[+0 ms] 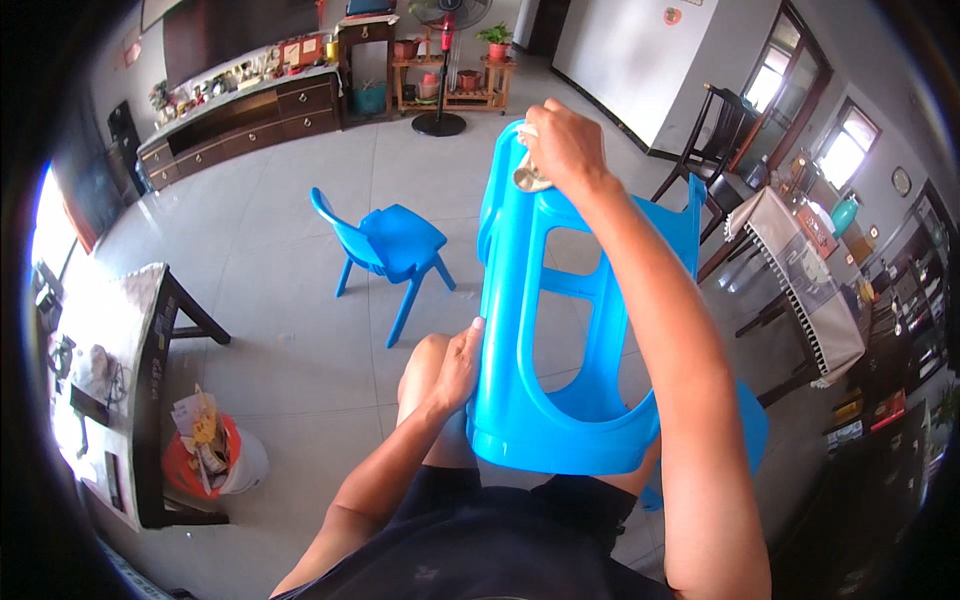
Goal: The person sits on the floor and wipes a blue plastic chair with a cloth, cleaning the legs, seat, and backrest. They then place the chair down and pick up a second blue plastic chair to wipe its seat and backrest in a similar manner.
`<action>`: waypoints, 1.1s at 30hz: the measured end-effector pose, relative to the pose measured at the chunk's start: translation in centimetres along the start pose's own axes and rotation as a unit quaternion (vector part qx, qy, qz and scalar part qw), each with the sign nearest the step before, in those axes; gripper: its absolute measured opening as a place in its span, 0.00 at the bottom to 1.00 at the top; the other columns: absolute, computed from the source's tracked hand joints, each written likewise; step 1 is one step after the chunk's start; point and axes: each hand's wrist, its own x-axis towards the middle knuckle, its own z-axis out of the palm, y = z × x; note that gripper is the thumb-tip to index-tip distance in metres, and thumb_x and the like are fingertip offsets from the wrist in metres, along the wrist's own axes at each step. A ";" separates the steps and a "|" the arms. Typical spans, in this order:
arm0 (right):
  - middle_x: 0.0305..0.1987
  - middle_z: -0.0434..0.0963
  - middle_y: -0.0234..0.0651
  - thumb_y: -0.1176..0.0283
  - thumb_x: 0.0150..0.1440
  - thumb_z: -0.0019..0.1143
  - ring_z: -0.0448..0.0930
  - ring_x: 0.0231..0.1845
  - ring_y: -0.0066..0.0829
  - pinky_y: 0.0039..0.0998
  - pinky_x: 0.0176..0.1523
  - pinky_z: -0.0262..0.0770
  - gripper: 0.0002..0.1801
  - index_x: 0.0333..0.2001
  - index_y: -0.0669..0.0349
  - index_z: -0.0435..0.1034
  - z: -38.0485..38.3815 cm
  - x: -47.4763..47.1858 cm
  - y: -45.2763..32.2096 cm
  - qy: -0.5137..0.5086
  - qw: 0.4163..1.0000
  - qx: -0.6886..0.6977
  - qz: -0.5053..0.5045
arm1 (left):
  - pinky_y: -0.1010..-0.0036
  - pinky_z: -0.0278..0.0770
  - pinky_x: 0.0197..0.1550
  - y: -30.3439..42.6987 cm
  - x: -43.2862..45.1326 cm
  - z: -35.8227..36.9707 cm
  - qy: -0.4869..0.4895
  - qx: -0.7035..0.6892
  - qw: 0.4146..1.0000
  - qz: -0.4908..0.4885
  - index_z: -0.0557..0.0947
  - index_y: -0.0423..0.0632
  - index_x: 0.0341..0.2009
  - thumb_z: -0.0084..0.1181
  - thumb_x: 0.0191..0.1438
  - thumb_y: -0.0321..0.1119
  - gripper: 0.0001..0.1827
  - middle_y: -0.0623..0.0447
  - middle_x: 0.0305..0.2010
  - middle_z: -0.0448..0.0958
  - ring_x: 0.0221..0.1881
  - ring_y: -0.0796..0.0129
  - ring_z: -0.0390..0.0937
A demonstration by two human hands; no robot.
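Observation:
A large blue plastic stool or chair with oval openings lies tilted across my lap; its full form is partly hidden by my right arm. My left hand rests against its left side, fingers mostly hidden behind the edge and thumb pointing up along it. At the far upper end, my right hand is closed on a pale, crumpled cloth, which touches the blue plastic. Another blue piece shows at the right behind my forearm.
A small blue plastic chair stands ahead on the tiled floor. At the left are a table and a filled waste bin. A cloth-covered table and a dark wooden chair are at the right; a fan stands farther off.

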 end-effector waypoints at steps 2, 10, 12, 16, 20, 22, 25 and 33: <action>0.34 0.78 0.42 0.69 0.56 0.59 0.81 0.35 0.45 0.43 0.39 0.78 0.07 0.32 0.60 0.77 0.3 0.9 0.1 -0.031 0.999 -0.021 -0.032 | 0.70 0.71 0.49 -0.7 0.2 0.1 -0.024 -0.065 0.998 0.000 0.78 0.35 0.47 0.33 0.70 0.57 0.34 0.46 0.39 0.78 0.42 0.67 0.74; 0.33 0.80 0.48 0.70 0.55 0.58 0.84 0.34 0.47 0.43 0.38 0.81 0.08 0.31 0.65 0.75 -1.8 -7.9 -7.3 -0.137 0.990 -0.036 -0.020 | 0.76 0.74 0.45 -2.5 2.0 0.9 -0.051 -0.263 0.963 0.004 0.78 0.36 0.50 0.36 0.70 0.55 0.32 0.51 0.39 0.78 0.38 0.73 0.74; 0.34 0.79 0.45 0.71 0.56 0.57 0.83 0.35 0.46 0.43 0.38 0.80 0.06 0.32 0.63 0.75 -2.4 -8.5 -7.1 -0.140 0.989 -0.039 -0.017 | 0.75 0.75 0.45 -1.9 1.9 1.1 -0.075 -0.277 0.958 0.000 0.78 0.36 0.49 0.36 0.70 0.55 0.32 0.51 0.38 0.79 0.38 0.73 0.75; 0.33 0.79 0.40 0.69 0.56 0.59 0.83 0.35 0.44 0.42 0.37 0.79 0.06 0.30 0.59 0.77 -0.6 -3.3 -4.3 -0.085 0.994 -0.050 -0.057 | 0.73 0.75 0.46 -2.7 2.0 1.5 -0.080 -0.273 0.959 0.012 0.77 0.34 0.51 0.36 0.70 0.54 0.32 0.50 0.39 0.79 0.40 0.71 0.76; 0.36 0.79 0.44 0.74 0.52 0.57 0.83 0.37 0.45 0.42 0.39 0.80 0.04 0.28 0.59 0.79 3.2 1.7 -2.4 -0.107 0.980 -0.143 -0.087 | 0.72 0.75 0.47 -1.9 1.6 1.5 -0.071 -0.246 0.966 0.026 0.78 0.34 0.51 0.36 0.70 0.55 0.32 0.49 0.39 0.79 0.40 0.70 0.76; 0.37 0.80 0.45 0.75 0.51 0.57 0.83 0.38 0.45 0.42 0.39 0.80 0.05 0.29 0.60 0.80 4.2 2.6 -2.8 -0.131 0.973 -0.173 -0.075 | 0.72 0.75 0.48 -2.4 1.6 1.9 -0.064 -0.257 0.964 0.023 0.78 0.35 0.50 0.36 0.70 0.55 0.32 0.49 0.39 0.79 0.40 0.70 0.76; 0.38 0.81 0.48 0.74 0.50 0.57 0.83 0.39 0.46 0.43 0.40 0.81 0.07 0.30 0.61 0.80 4.4 1.8 -3.4 -0.192 0.968 -0.151 -0.047 | 0.72 0.75 0.47 -2.4 1.9 1.6 -0.066 -0.263 0.962 0.011 0.78 0.35 0.50 0.36 0.70 0.55 0.32 0.49 0.38 0.79 0.39 0.70 0.76; 0.31 0.75 0.41 0.67 0.54 0.61 0.81 0.32 0.45 0.44 0.33 0.78 0.07 0.33 0.57 0.76 1.6 -13.7 -9.4 -0.145 0.979 0.111 -0.094 | 0.72 0.75 0.49 -4.5 3.8 2.3 -0.087 -0.364 0.926 0.051 0.78 0.38 0.51 0.37 0.71 0.52 0.28 0.50 0.44 0.79 0.43 0.71 0.76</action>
